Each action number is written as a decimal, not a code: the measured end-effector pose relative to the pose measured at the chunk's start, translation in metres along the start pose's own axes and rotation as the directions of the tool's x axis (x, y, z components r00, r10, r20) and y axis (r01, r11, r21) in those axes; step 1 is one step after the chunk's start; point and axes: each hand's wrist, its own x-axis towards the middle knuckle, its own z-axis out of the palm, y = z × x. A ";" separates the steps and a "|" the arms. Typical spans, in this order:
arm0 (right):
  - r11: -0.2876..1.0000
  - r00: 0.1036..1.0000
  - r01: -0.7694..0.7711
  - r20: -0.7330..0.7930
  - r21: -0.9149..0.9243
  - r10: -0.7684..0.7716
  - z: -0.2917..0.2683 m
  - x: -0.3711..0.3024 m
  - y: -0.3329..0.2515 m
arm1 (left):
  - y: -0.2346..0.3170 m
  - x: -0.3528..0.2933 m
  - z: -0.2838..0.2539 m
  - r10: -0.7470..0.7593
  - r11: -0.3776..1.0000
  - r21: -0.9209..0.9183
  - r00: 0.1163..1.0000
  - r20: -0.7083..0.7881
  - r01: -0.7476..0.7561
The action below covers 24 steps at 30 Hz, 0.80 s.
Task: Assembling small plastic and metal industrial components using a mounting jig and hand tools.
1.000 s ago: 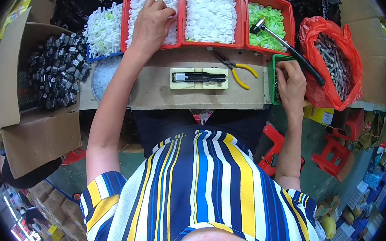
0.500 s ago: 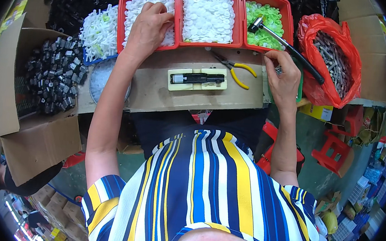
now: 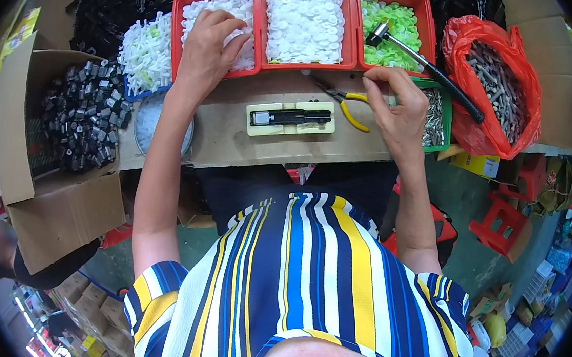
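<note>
My left hand [image 3: 207, 49] is over the left red bin [image 3: 176, 40] of small white plastic pieces [image 3: 236, 7]. Its fingers are curled in toward the thumb; anything between them is too small to make out. My right hand [image 3: 400, 114] hovers by the yellow-handled pliers [image 3: 351, 119], hiding part of a handle. Thumb and forefinger come together there in a pinch, and what they hold does not show. Between my hands, a black elongated part with a silver block [image 3: 291, 117] lies in a cream holder [image 3: 256, 130] on the cardboard-covered bench [image 3: 234, 152].
Other red bins hold white discs [image 3: 306, 24] and green pieces [image 3: 388, 17]; a hammer [image 3: 431, 69] lies across the green ones. At right are a green tray [image 3: 448, 118] of metal pins and a red bag [image 3: 461, 37] of metal parts. A carton [image 3: 15, 127] of black pieces stands left.
My right hand has moved left, from beside the green tray to above the pliers, uncovering the tray's pins. My left hand has shifted slightly nearer within the same bin.
</note>
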 end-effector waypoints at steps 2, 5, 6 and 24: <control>0.997 0.999 -0.038 -0.004 0.061 0.038 0.010 0.001 -0.009 | 0.015 -0.004 -0.006 -0.145 0.967 -0.207 0.989 0.033 0.148; 0.930 0.994 -0.107 0.068 0.351 0.088 0.027 0.007 -0.029 | 0.037 -0.022 -0.010 -0.437 0.646 -0.618 0.881 0.180 0.447; 0.867 0.987 -0.147 0.122 0.476 0.100 0.032 0.010 -0.037 | 0.044 -0.029 -0.010 -0.539 0.339 -0.774 0.785 0.305 0.534; 0.717 0.987 -0.153 0.137 0.680 0.080 0.059 0.003 -0.052 | 0.081 -0.077 0.020 -0.286 -0.520 -0.756 0.753 0.593 0.397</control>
